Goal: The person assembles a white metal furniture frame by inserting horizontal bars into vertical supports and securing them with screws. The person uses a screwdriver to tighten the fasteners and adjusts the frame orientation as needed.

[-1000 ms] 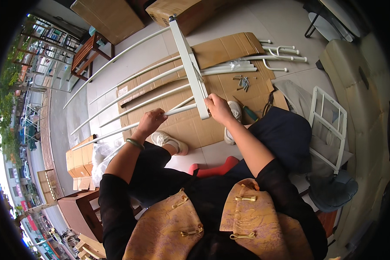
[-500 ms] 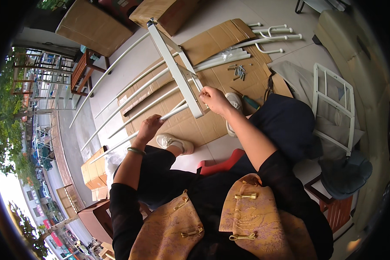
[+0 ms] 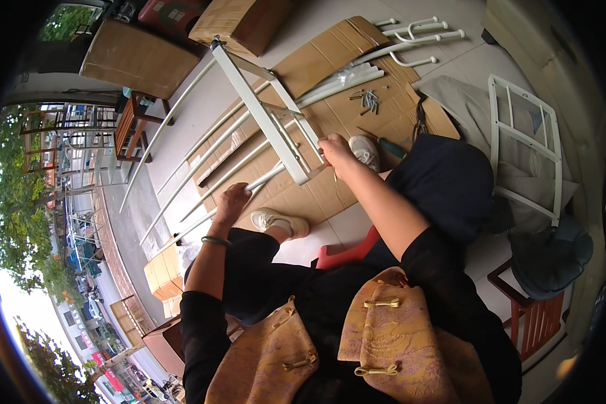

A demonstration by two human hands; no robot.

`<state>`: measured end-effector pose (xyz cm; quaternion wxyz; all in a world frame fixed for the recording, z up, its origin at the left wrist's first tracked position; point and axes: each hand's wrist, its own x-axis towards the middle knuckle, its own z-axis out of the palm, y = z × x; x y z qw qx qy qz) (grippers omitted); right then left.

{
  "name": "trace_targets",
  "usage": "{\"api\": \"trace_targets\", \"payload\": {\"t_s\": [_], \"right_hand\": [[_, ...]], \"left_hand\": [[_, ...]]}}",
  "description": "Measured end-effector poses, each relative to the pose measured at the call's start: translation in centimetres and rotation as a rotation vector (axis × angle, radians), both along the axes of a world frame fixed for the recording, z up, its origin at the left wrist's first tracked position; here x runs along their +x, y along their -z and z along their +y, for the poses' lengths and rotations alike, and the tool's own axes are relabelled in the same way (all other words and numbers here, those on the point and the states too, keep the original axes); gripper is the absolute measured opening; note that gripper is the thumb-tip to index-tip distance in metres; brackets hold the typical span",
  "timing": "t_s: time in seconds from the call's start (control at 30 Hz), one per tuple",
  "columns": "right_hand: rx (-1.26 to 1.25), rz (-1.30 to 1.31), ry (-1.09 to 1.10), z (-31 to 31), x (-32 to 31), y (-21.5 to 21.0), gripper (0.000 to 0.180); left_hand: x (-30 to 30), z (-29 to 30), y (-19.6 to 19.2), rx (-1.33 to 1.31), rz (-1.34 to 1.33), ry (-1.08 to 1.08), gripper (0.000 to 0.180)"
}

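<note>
A white metal frame (image 3: 259, 111) with long thin tubes running off to the left stands tilted over flattened cardboard (image 3: 323, 196). My left hand (image 3: 233, 203), a green bangle on its wrist, is closed around a white tube (image 3: 268, 177) at the frame's near end. At the frame's right corner my right hand (image 3: 335, 149) has its fingers pinched together. A small thin piece shows just below those fingers, too small to name. Right of that hand lies a screwdriver (image 3: 390, 147) with a green handle, and farther off a pile of loose bolts (image 3: 368, 101).
Hooked white tubes (image 3: 414, 62) lie at the far right of the cardboard. Another white frame (image 3: 526, 143) rests on grey cloth beside a sofa (image 3: 528, 64). A red stool (image 3: 349, 252) is beneath me. Cardboard boxes (image 3: 138, 60) and a wooden chair (image 3: 133, 116) stand far left.
The view has shifted slightly, and the frame's far end now appears farther left. Both hands keep their places on the frame. A thin piece now shows under my right fingers.
</note>
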<state>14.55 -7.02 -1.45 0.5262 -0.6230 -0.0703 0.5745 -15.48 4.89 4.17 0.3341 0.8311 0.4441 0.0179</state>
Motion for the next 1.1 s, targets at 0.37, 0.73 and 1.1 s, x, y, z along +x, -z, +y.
{"api": "trace_targets", "payload": {"t_s": [0.37, 0.73, 1.1], "right_hand": [[-0.126, 0.632, 0.512, -1.2, -2.8, 5.5, 0.026], [-0.245, -0.810, -0.524, -6.3, -3.7, 15.6, 0.013], [0.436, -1.584, -0.949, -5.3, -15.5, 31.2, 0.020]], "left_hand": [[0.3, -0.1, -0.3, -0.027, 0.050, -0.007, 0.025], [0.8, -0.7, -1.0, -0.076, 0.029, -0.050, 0.024], [1.7, -1.3, -2.3, -0.044, -0.002, -0.109, 0.021]]}}
